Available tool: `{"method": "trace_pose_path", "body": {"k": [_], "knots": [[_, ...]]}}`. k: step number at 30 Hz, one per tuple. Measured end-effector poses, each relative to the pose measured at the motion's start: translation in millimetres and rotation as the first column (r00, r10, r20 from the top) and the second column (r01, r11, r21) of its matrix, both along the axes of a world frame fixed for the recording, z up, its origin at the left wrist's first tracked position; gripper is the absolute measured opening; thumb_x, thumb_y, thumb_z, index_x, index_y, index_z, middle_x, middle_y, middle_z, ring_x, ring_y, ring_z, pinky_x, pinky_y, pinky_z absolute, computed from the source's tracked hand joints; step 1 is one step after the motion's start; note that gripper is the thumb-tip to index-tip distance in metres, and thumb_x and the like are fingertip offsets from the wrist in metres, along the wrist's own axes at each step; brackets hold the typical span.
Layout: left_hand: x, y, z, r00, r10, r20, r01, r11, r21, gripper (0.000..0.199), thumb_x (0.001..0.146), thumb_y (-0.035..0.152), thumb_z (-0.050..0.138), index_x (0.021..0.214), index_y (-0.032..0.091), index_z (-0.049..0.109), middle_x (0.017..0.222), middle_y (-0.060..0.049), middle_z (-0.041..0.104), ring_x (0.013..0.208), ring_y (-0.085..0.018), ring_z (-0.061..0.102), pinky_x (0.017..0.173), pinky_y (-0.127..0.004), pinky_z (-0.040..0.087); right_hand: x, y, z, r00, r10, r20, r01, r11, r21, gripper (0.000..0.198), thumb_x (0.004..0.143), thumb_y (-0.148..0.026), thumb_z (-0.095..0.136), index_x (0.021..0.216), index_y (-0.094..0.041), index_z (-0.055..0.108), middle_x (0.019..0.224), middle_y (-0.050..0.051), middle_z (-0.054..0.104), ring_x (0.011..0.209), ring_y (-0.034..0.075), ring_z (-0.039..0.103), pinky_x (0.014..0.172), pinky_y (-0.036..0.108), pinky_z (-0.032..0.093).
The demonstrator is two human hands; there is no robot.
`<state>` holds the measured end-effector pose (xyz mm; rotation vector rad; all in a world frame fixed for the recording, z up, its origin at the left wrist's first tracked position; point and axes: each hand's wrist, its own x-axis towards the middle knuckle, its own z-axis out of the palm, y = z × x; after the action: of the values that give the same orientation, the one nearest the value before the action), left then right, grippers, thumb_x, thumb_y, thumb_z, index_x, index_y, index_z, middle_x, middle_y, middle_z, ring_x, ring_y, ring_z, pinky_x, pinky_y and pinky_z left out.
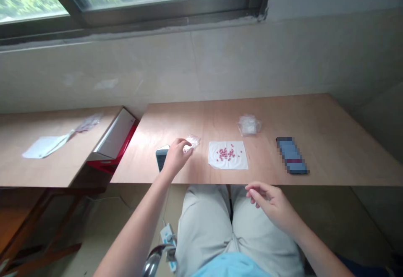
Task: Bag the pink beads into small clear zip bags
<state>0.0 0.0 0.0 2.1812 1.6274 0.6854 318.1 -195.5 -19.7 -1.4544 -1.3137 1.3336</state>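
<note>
My left hand [179, 156] reaches over the table, its thumb and index finger closed at the near edge of a small clear plastic bag [194, 140]. What the bag contains is too small to make out. Just right of it, a white square sheet [214, 162] lies flat with many small red beads [226, 154] loosely heaped on it. In front of the table edge, above my lap, hovers my right hand [267, 200]. Its fingers are loosely bent and slightly apart, with nothing visible in them.
Behind the sheet lies a stack of clear plastic bags [249, 125]. A pixelated bluish object [292, 156] is at the right, and a phone [161, 158] partly under my left forearm. A second table [19, 172] at the left bears papers [44, 146]. A wall and window stand behind.
</note>
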Motion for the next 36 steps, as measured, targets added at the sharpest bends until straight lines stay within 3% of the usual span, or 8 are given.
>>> {"method": "trace_pose_path", "body": {"k": [5,14,19,23,26,28,32,36], "knots": [[-8,35,-46.7,0.972,0.095,-0.217,-0.110,0.992,-0.061,0.024,0.079,0.037,0.070,0.090,0.016,0.069,0.112,-0.014,0.063,0.100,-0.029,0.061,0.090,-0.038,0.046,-8,8,7,0.998,0.033,0.051,-0.036,0.998,0.049,0.028,0.097,-0.045,0.058,0.108,-0.022,0.070,0.094,0.007,0.074,0.078,0.021,0.070,0.066,0.030,0.055],[-21,45,-64.6,0.995,0.097,0.012,-0.096,0.992,-0.077,0.024,0.084,0.031,0.061,0.103,0.018,0.068,0.113,-0.012,0.066,0.102,-0.026,0.063,0.089,-0.036,0.048,-10,16,0,0.998,0.045,0.047,-0.046,0.999,0.026,0.029,0.096,-0.045,0.058,0.108,-0.022,0.070,0.095,0.007,0.075,0.081,0.022,0.070,0.068,0.031,0.055],[-19,41,-61.0,0.983,0.131,0.132,-0.120,0.989,-0.088,0.020,0.085,0.032,0.060,0.097,0.018,0.069,0.116,-0.012,0.066,0.103,-0.026,0.063,0.093,-0.038,0.048,-13,19,-4,0.998,0.058,0.028,-0.058,0.998,0.008,0.027,0.096,-0.044,0.058,0.108,-0.022,0.070,0.095,0.007,0.075,0.083,0.022,0.070,0.069,0.031,0.055],[-13,38,-42.7,0.939,0.203,0.276,-0.194,0.979,-0.061,0.020,0.087,0.034,0.058,0.094,0.018,0.068,0.116,-0.011,0.068,0.105,-0.026,0.063,0.094,-0.039,0.048,-15,21,-3,0.999,0.045,0.006,-0.045,0.999,-0.011,0.028,0.095,-0.046,0.059,0.107,-0.022,0.070,0.094,0.006,0.074,0.081,0.021,0.069,0.069,0.031,0.054],[-1,26,-21.1,0.857,0.212,0.471,-0.176,0.977,-0.120,0.022,0.089,0.038,0.058,0.095,0.018,0.065,0.100,-0.009,0.072,0.095,-0.024,0.066,0.086,-0.036,0.050,-14,25,-7,0.999,0.023,-0.048,-0.024,0.999,-0.027,0.031,0.094,-0.048,0.060,0.107,-0.021,0.070,0.095,0.007,0.074,0.082,0.022,0.069,0.070,0.031,0.054],[13,12,-7.6,0.738,0.209,0.642,-0.080,0.971,-0.225,0.021,0.090,0.038,0.060,0.094,0.018,0.063,0.095,-0.008,0.072,0.089,-0.021,0.068,0.083,-0.033,0.051,-13,28,-13,0.996,-0.003,-0.094,-0.002,0.998,-0.056,0.035,0.093,-0.051,0.061,0.107,-0.020,0.070,0.095,0.008,0.074,0.081,0.022,0.069,0.068,0.031,0.054],[45,-32,6.4,0.500,0.312,0.808,0.246,0.843,-0.478,0.025,0.088,0.041,0.066,0.094,0.018,0.059,0.089,-0.004,0.071,0.074,-0.017,0.069,0.074,-0.031,0.055,-11,35,-28,0.982,-0.073,-0.174,0.057,0.994,-0.093,0.040,0.089,-0.055,0.066,0.108,-0.020,0.069,0.097,0.010,0.072,0.086,0.023,0.068,0.064,0.030,0.053],[75,-76,4.0,0.541,0.361,0.760,0.416,0.671,-0.614,0.033,0.088,0.046,0.069,0.101,0.017,0.060,0.087,-0.006,0.072,0.061,-0.015,0.069,0.057,-0.024,0.050,-9,41,-35,0.963,-0.055,-0.263,0.034,0.996,-0.081,0.043,0.087,-0.055,0.069,0.115,-0.021,0.068,0.106,0.009,0.070,0.091,0.022,0.066,0.067,0.029,0.053]]}}
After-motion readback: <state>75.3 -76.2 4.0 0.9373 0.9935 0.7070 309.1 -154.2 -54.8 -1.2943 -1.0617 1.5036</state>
